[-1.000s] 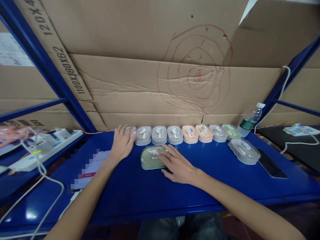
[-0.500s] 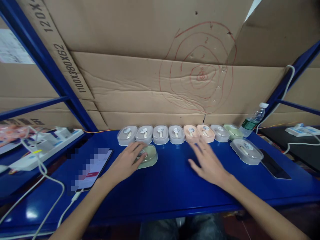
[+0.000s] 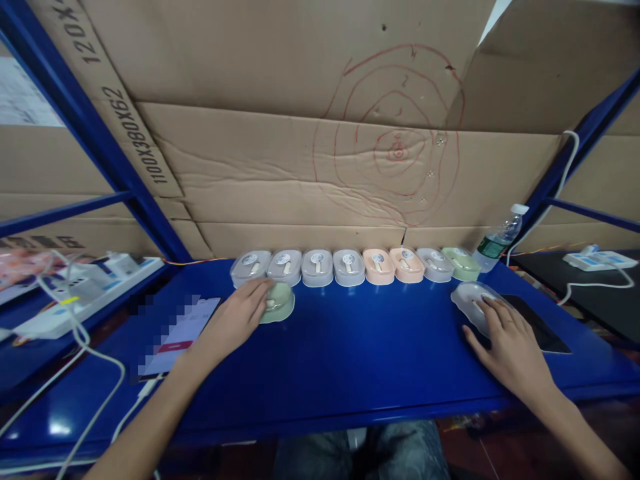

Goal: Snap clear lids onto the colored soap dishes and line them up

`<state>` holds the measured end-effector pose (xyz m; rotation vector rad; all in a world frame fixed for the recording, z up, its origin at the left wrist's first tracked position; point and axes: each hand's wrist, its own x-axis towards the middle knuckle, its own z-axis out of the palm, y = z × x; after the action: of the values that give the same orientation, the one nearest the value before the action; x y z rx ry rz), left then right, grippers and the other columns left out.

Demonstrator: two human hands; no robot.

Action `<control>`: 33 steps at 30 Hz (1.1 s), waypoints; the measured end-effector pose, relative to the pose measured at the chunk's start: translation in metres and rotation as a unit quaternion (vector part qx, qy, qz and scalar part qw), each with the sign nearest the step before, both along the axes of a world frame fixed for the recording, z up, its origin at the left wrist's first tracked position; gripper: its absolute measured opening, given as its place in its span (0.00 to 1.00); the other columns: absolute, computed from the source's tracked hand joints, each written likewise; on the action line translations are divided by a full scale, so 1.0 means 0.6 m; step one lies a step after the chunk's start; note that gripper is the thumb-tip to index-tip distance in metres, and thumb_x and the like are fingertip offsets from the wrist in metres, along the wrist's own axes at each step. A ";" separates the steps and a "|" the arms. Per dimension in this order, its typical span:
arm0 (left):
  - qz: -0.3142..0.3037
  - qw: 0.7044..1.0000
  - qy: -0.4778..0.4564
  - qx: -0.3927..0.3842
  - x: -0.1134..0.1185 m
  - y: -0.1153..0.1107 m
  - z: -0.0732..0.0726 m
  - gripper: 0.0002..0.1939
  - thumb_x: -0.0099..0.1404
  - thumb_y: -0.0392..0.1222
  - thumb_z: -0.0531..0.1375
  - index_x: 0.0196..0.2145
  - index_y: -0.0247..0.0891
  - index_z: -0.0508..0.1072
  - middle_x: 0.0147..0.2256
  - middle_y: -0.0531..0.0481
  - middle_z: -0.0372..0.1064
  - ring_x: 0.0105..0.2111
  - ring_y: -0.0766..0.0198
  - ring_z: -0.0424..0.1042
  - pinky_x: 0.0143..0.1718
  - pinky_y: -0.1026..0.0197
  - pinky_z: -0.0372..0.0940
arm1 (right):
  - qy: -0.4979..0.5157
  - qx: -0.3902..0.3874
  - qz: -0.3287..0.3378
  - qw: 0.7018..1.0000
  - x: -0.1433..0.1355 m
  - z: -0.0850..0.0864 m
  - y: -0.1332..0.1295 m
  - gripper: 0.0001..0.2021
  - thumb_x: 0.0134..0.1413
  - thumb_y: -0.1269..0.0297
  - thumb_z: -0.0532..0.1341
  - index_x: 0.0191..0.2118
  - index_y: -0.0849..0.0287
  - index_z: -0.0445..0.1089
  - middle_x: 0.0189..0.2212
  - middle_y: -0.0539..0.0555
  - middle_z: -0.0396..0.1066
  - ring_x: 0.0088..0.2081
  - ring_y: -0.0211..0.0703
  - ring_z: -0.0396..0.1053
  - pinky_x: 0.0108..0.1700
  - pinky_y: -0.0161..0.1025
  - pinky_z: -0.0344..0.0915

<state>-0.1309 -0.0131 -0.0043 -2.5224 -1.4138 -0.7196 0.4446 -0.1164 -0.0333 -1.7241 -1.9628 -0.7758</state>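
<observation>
**Two hands on two lidded boxes at a blue shelf**

The left hand rests with curled fingers on a small pale green oval plastic box, gripping its near left side; the box sits on the blue metal shelf, just in front of the left end of a row of eight similar small lidded boxes. That row runs along the back of the shelf against the brown cardboard wall, grey ones to the left of the row, two peach ones in the middle, then a grey and a green one at the right end.

Well to the right of the row's front, the right hand lies flat with fingers spread over a clear grey oval plastic box, touching its top without closing around it. Just right of that box lies a flat black phone-like slab. A clear plastic water bottle leans past the right end of the row. Left of the row, near the left hand, lies a phone with a lit screen, and white cables trail farther left.
</observation>
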 end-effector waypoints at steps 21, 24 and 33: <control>-0.202 0.970 -0.087 -0.100 0.239 -0.020 0.046 0.35 0.74 0.58 0.64 0.71 0.43 0.61 0.71 0.39 0.60 0.71 0.45 0.60 0.73 0.41 0.60 | 0.157 -0.151 0.452 0.865 -0.295 0.073 0.109 0.11 0.64 0.68 0.64 0.50 0.53 0.66 0.53 0.60 0.72 0.58 0.58 0.71 0.61 0.60 0.72; -0.217 0.958 -0.112 -0.150 0.254 -0.009 0.032 0.36 0.71 0.60 0.68 0.69 0.46 0.63 0.68 0.40 0.63 0.69 0.44 0.63 0.71 0.40 0.61 | 0.191 -0.135 0.458 0.858 -0.303 0.068 0.128 0.18 0.59 0.67 0.66 0.54 0.52 0.67 0.54 0.60 0.71 0.57 0.58 0.70 0.60 0.59 0.71; -0.255 0.934 -0.165 -0.186 0.229 -0.003 0.008 0.40 0.65 0.56 0.73 0.68 0.49 0.61 0.66 0.40 0.63 0.67 0.42 0.65 0.69 0.36 0.61 | 0.237 -0.207 0.434 0.844 -0.287 0.031 0.138 0.31 0.61 0.54 0.71 0.66 0.50 0.63 0.68 0.64 0.59 0.70 0.63 0.61 0.67 0.60 0.66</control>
<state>0.0066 -0.0150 0.0007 -3.2520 -1.0464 -1.0926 0.2722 -0.0334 -0.0146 -0.8494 -2.2769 0.3828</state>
